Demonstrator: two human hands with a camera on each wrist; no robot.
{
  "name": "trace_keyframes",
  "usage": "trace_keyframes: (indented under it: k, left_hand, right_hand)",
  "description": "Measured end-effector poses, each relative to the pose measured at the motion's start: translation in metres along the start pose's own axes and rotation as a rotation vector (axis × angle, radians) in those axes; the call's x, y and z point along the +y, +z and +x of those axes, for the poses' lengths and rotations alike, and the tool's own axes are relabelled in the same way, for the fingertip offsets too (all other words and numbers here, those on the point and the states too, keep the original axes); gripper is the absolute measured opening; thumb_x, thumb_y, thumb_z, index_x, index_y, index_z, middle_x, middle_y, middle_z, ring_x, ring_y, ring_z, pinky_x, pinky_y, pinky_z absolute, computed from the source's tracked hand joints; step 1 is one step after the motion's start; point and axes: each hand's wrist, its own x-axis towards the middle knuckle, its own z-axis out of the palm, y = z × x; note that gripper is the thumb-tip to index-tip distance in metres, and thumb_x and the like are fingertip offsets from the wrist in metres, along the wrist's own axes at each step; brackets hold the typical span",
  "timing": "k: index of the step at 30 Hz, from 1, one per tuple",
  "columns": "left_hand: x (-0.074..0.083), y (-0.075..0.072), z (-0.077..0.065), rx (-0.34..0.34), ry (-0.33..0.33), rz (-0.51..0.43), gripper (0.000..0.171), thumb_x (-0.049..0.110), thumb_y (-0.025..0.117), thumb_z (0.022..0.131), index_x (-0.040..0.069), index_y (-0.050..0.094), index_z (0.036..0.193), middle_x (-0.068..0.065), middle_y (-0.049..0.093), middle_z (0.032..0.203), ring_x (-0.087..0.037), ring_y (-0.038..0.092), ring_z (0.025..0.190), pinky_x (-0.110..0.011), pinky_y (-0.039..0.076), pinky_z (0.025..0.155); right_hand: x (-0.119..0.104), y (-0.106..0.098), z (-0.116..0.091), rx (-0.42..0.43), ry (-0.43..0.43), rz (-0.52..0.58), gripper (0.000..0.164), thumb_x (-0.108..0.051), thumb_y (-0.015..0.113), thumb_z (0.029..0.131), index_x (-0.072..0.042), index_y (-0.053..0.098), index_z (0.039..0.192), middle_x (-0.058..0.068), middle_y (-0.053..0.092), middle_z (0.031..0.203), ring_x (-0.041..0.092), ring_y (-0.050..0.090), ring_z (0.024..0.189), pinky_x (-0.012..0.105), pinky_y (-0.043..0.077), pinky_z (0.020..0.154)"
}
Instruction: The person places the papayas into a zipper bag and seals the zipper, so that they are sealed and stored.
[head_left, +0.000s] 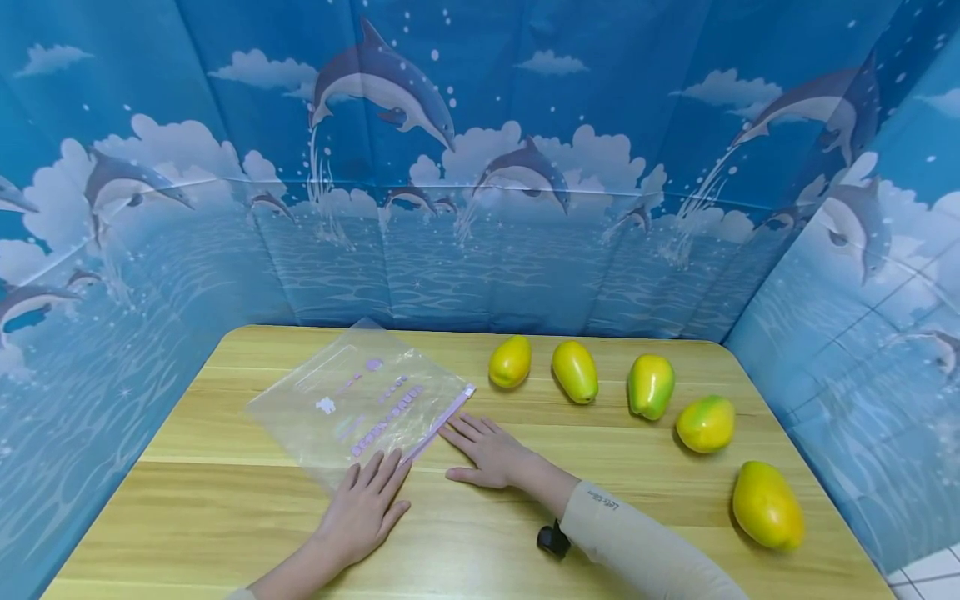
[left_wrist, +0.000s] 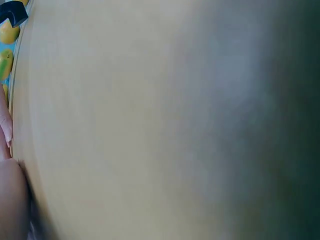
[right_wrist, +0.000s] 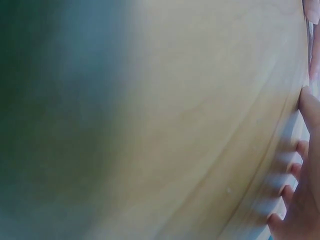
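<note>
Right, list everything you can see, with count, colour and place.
Bag: 1, clear with purple print and a purple edge, flat on the table, left of the fruits
Fruits: 5, yellow, some with green patches, in a curve from the table's far edge down its right side
Table: 1, light wood, under the bag and fruits
Curtain: count unclear, blue and white with dolphins, behind and beside the table
Floor tiles: several, white, bottom right corner of the head view
Black device: 1, black, at the right wrist
Sleeves: 2, pale, on the forearms
Left hand: 1, at the bag's near corner
Right hand: 1, fingertips at the bag's purple edge
</note>
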Motion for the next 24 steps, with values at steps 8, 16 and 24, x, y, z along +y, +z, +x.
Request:
trace_keyframes:
  k: [8,16,24]
  left_hand:
    - [0.002,-0.002,-0.002,-0.017,-0.02,0.08,0.051,0.041,0.037,0.095,0.011,0.043,0.137,-0.007,0.038,0.143,-0.032,0.04,0.125,-0.055,0.04,0.096]
    - [-0.003,0.001,-0.001,0.082,0.002,0.012,0.045,0.027,0.043,0.092,0.005,0.05,0.13,-0.007,0.044,0.138,-0.027,0.046,0.118,-0.046,0.045,0.089]
    - [-0.011,0.006,0.0,0.32,0.049,-0.062,0.044,0.023,0.033,0.093,0.004,0.05,0.129,-0.008,0.049,0.133,-0.027,0.05,0.109,-0.045,0.048,0.083]
  right_hand:
    - [0.0,0.0,0.0,0.011,-0.009,0.004,0.07,-0.06,0.03,0.09,-0.024,0.011,0.148,0.001,0.01,0.153,0.021,0.008,0.139,0.042,0.014,0.116]
    - [-0.001,-0.003,-0.002,0.007,-0.014,0.029,0.07,-0.058,0.033,0.091,-0.023,0.013,0.148,0.001,0.01,0.153,0.022,0.009,0.139,0.042,0.014,0.116]
    - [0.0,-0.001,-0.001,0.001,-0.018,0.017,0.07,-0.059,0.031,0.091,-0.024,0.011,0.148,0.001,0.007,0.154,0.021,0.008,0.139,0.041,0.013,0.116]
